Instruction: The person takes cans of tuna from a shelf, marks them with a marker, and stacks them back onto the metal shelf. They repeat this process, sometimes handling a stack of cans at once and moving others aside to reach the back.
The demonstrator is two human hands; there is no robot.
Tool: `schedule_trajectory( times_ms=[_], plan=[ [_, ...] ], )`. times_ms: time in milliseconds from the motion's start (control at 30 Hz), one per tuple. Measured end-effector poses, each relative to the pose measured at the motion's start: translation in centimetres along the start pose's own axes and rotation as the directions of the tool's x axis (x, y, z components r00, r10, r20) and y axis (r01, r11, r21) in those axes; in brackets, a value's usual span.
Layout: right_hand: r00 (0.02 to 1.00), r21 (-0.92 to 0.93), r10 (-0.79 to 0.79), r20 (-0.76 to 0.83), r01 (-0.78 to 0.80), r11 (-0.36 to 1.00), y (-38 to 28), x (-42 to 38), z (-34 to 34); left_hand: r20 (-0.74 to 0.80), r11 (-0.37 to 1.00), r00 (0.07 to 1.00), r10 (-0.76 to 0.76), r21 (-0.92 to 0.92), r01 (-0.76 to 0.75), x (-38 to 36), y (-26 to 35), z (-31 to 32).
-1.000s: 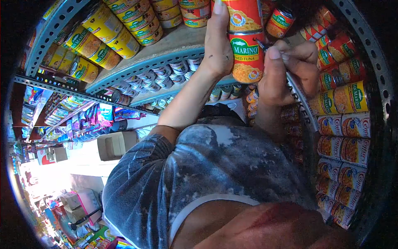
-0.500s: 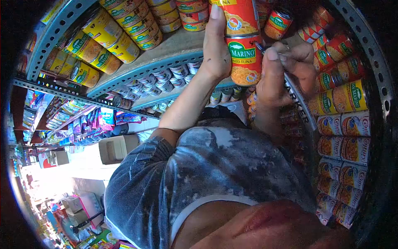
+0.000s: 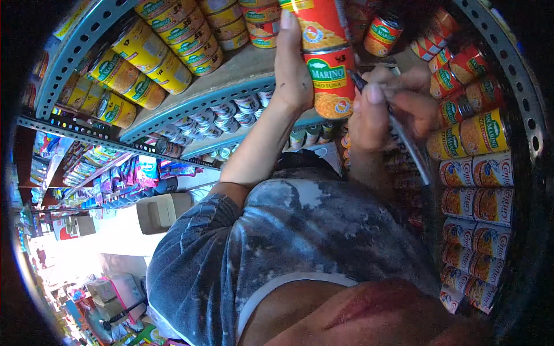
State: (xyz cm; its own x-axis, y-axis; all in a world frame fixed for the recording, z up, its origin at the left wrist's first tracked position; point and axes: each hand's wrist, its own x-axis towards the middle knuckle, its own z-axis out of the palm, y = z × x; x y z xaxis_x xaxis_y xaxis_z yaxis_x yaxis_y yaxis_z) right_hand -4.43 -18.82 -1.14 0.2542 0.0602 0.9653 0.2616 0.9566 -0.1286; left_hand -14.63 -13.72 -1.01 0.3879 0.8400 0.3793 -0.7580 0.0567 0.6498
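Observation:
My left hand point(image 3: 293, 69) is wrapped round a stack of two red tuna cans, thumb along the left side. The lower tuna can point(image 3: 330, 83) shows a green label and a small dark handwritten mark near its upper right. Above it, the upper tuna can point(image 3: 317, 29) runs out of the top of the view. My right hand point(image 3: 384, 104) pinches a marker point(image 3: 407, 147), a slim pen with dark ends. Its tip is at the lower can's right edge, below the mark; whether it touches cannot be told.
Yellow tuna cans point(image 3: 153, 55) stand stacked on the metal shelf point(image 3: 242, 75) at left. A single red can point(image 3: 382, 36) sits behind my right hand. White-labelled cans point(image 3: 476, 202) are stacked at right. An open carton point(image 3: 163, 213) lies lower left.
The cans in my left hand have shifted slightly left. The marker tip has moved lower along the can's right edge, and the dark mark now shows more fully.

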Motion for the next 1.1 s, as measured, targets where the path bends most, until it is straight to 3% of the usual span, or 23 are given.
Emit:
schedule_trajectory(
  times_ms=[33, 67, 100, 133, 200, 267, 300, 333, 367, 400, 467, 533, 567, 667, 733, 800, 867, 933, 967, 1000, 1033, 1067, 1100],
  plan=[
    [0.990, 0.043, 0.047, -0.132, -0.042, 0.998, -0.1, -0.4, 0.2, -0.011, 0.996, 0.996, 0.093, 0.008, -0.093, 0.2, -0.3, -0.3],
    [0.990, 0.035, 0.037, -0.135, -0.033, 0.999, 0.1, -0.4, 0.1, -0.020, 0.983, 0.983, 0.183, 0.017, -0.183, 0.4, -0.6, -0.7],
    [0.982, 0.054, 0.021, -0.190, -0.011, 0.998, 0.4, -0.5, 0.0, -0.104, 0.922, 0.932, 0.346, 0.223, -0.317, 0.9, -1.0, -1.1],
    [0.970, 0.073, 0.005, -0.245, 0.013, 0.997, 0.9, -0.7, -0.1, -0.025, 0.788, 0.855, 0.517, 0.404, -0.465, 1.2, -1.1, -1.5],
    [0.956, 0.128, -0.072, -0.283, 0.112, 0.985, 2.2, -1.0, -1.9, 0.243, 0.314, 0.603, 0.760, 0.675, -0.668, 2.2, -0.3, -2.6],
    [0.978, -0.049, 0.054, -0.199, -0.065, 0.997, 2.2, -1.0, -3.4, 0.267, 0.234, 0.551, 0.791, 0.699, -0.675, 2.7, -0.3, -3.6],
    [0.943, 0.064, 0.061, -0.328, -0.042, 0.997, 2.9, -1.2, -2.9, 0.342, 0.112, 0.553, 0.760, 0.769, -0.630, 2.9, -0.4, -4.8],
    [0.943, 0.061, 0.059, -0.328, -0.041, 0.997, 3.8, -0.9, -3.4, 0.412, -0.018, 0.559, 0.720, 0.816, -0.577, 3.0, -0.5, -5.4],
    [0.979, 0.003, 0.022, -0.204, -0.022, 1.000, 4.6, -0.4, -4.6, 0.416, -0.042, 0.584, 0.697, 0.837, -0.546, 2.7, -0.5, -5.0],
    [0.997, -0.052, -0.008, -0.076, 0.004, 0.999, 4.9, 0.0, -5.4, 0.417, -0.040, 0.584, 0.696, 0.836, -0.548, 2.6, -0.7, -4.6],
    [0.997, -0.129, 0.052, -0.055, -0.059, 0.990, 4.0, 0.9, -5.3, 0.357, 0.102, 0.584, 0.729, 0.786, -0.609, 2.6, -1.1, -3.7],
    [0.965, -0.205, 0.226, -0.129, -0.249, 0.947, 2.7, 2.0, -4.6, 0.452, 0.011, 0.597, 0.663, 0.791, -0.612, 2.8, -1.6, -4.2],
    [0.957, -0.150, 0.290, 0.003, -0.286, 0.946, 1.7, 2.5, -5.4, 0.501, -0.056, 0.604, 0.619, 0.796, -0.603, 2.6, -1.6, -3.8],
    [0.941, -0.197, 0.305, 0.148, -0.274, 0.941, 0.3, 2.8, -4.8, 0.583, -0.123, 0.593, 0.555, 0.763, -0.635, 2.2, -1.6, -2.6],
    [0.916, -0.111, 0.377, 0.138, -0.364, 0.925, -0.3, 2.6, -4.5, 0.681, -0.245, 0.626, 0.379, 0.726, -0.642, 1.6, -1.4, -2.1],
    [0.873, -0.241, 0.391, 0.291, -0.329, 0.913, -0.4, 2.8, -5.1, 0.708, -0.193, 0.606, 0.363, 0.694, -0.694, 1.7, -1.9, -2.3],
    [0.871, -0.145, 0.434, 0.230, -0.410, 0.901, 1.0, 1.9, -5.2, 0.555, 0.049, 0.722, 0.413, 0.778, -0.626, 1.5, -2.2, -2.3],
    [0.950, -0.069, 0.247, -0.193, -0.264, 0.962, 2.8, 2.0, -4.8, 0.461, 0.115, 0.753, 0.470, 0.814, -0.570, 1.1, -1.4, -2.5],
    [0.906, -0.047, 0.218, -0.362, -0.251, 0.967, 3.2, 2.8, -4.4, 0.391, 0.198, 0.777, 0.494, 0.819, -0.538, 0.7, -1.1, -2.7],
    [0.907, -0.053, 0.212, -0.365, -0.247, 0.967, 4.2, 3.1, -5.1, 0.317, 0.281, 0.800, 0.510, 0.817, -0.503, 0.4, -0.9, -2.8],
    [0.910, -0.209, 0.132, -0.392, -0.228, 0.951, 5.7, 3.3, -6.3, 0.321, 0.284, 0.799, 0.508, 0.813, -0.507, 0.1, -0.8, -2.4],
    [0.911, -0.358, 0.050, -0.409, -0.211, 0.910, 7.2, 3.4, -7.3, 0.279, 0.335, 0.761, 0.585, 0.772, -0.540, -0.2, -0.6, -2.0],
    [0.910, -0.360, 0.042, -0.412, -0.205, 0.910, 8.5, 3.7, -7.9, 0.230, 0.378, 0.717, 0.657, 0.723, -0.578, -0.4, -0.4, -1.6]
  ],
)
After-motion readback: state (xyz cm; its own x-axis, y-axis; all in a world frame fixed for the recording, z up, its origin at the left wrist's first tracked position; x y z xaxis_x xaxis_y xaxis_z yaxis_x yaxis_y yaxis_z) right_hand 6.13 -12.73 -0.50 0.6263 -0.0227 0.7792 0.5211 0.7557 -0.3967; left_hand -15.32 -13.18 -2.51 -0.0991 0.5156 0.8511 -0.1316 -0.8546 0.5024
